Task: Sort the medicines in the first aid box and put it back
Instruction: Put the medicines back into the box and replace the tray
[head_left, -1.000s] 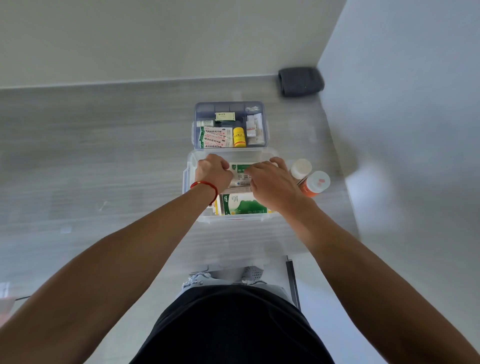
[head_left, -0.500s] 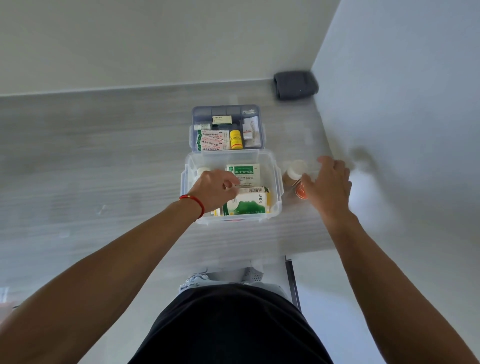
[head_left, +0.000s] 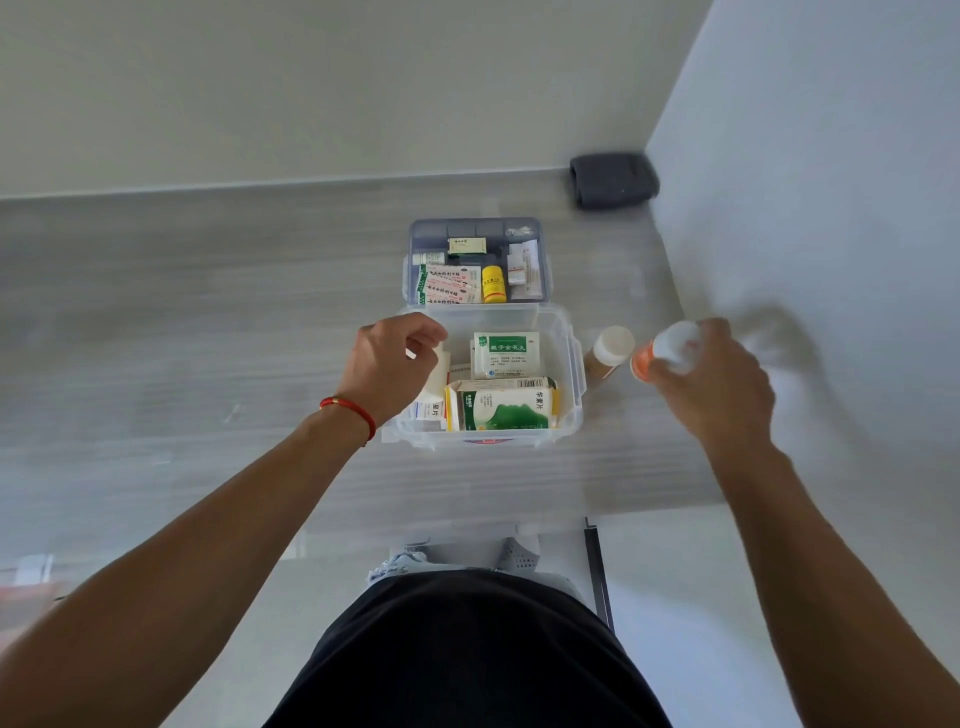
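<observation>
The right hand (head_left: 711, 384) grips an orange bottle (head_left: 662, 353) bound for the box (head_left: 569, 364), while the left hand (head_left: 389, 364), loosely curled, seemingly holds nothing.

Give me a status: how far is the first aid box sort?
Midway. Done: cartons and sachets sit in the clear box, small items in the tray behind it. In hand: the right hand grips the orange bottle; the left hand reaches into the box. Left: the brown bottle outside, closing the box, returning it.
</observation>
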